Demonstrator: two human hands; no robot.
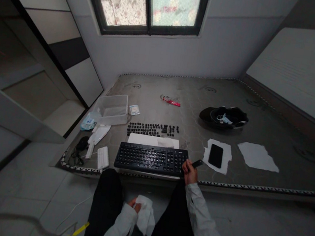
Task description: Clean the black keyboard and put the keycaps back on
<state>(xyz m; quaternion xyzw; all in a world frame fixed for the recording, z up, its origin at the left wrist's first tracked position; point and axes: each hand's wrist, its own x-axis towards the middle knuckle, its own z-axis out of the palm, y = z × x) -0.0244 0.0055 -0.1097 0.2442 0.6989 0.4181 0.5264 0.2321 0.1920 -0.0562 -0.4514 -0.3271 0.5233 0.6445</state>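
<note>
A black keyboard (150,158) with most of its keycaps off lies at the mattress's front edge, before my knees. At its right end, my right hand (190,172) is closed around a short dark stick-like object (197,163), whose kind I cannot make out. Between my thighs, my left hand (135,205) grips a crumpled white cloth (145,212). Loose black keycaps (145,128) stand in rows behind the keyboard. A white sheet (138,138) lies partly under the keyboard's back edge.
A clear plastic bin (113,110), white power strip (103,158) and coiled black cable (79,149) lie left. To the right are a phone (216,156) on paper, another paper sheet (258,156) and a black cap (224,118). A red packet (172,102) lies farther back.
</note>
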